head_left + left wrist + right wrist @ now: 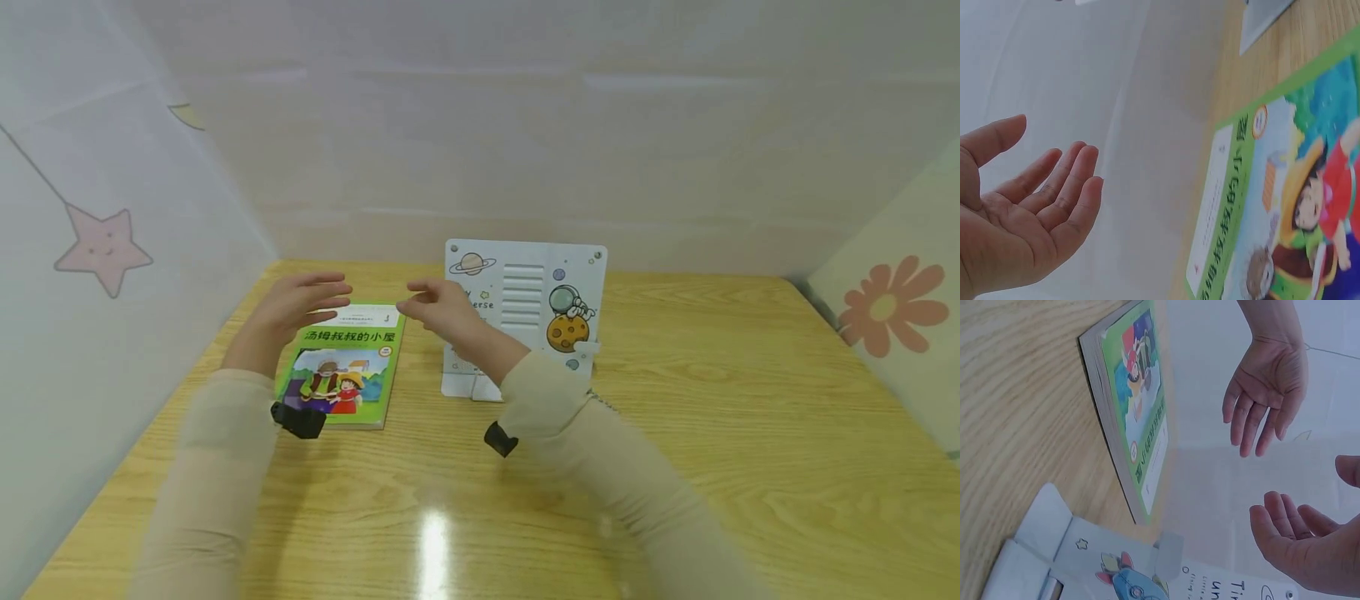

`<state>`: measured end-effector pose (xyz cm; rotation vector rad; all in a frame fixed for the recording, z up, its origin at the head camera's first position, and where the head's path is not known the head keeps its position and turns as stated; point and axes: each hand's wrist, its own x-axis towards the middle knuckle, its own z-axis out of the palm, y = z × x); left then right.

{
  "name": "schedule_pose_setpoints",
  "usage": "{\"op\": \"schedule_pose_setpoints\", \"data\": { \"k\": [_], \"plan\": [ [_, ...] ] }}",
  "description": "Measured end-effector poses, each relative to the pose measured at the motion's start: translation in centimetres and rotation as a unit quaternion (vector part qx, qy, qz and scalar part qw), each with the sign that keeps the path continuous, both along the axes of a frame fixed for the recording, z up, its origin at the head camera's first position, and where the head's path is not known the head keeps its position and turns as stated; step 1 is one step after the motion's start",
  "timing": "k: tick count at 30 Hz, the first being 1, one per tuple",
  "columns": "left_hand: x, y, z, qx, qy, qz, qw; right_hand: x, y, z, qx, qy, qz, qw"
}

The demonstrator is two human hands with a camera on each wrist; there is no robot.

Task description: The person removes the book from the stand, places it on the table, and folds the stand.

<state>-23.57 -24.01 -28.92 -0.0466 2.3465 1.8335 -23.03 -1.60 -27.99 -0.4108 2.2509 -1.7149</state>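
Note:
A green-covered book with a cartoon picture lies flat on the table toward the left. Above its upper left part hovers my left hand, palm turned inward, its fingers loosely extended. Facing it across a gap, my right hand hangs between the book and a white book stand printed with planets and an astronaut. In the right wrist view both palms face each other, the left hand and right hand holding nothing. The stand's left part is partly hidden by my right arm.
The wooden table reaches to a pale cloth wall at the back. Side cloths carry a pink star and a red flower. A dark wrist camera sits on the left wrist.

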Motion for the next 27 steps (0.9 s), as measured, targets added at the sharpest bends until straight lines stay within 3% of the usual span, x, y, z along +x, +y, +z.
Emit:
{"op": "schedule_pose_setpoints", "data": {
  "k": [7,19,27],
  "plan": [
    [-0.2,1.7,0.3,0.039,0.013,-0.018,0.9990,-0.4,2.8,0.7,0.029,0.067,-0.007,0.9973],
    [0.0,4.4,-1.1,0.072,0.033,-0.019,0.9967,-0.7,8.4,0.9,-0.001,0.065,-0.054,0.9964],
    [0.3,5.9,-1.8,0.091,0.043,-0.014,0.9948,-0.6,12.4,0.2,-0.014,0.102,-0.092,0.9904]
  ]
}}
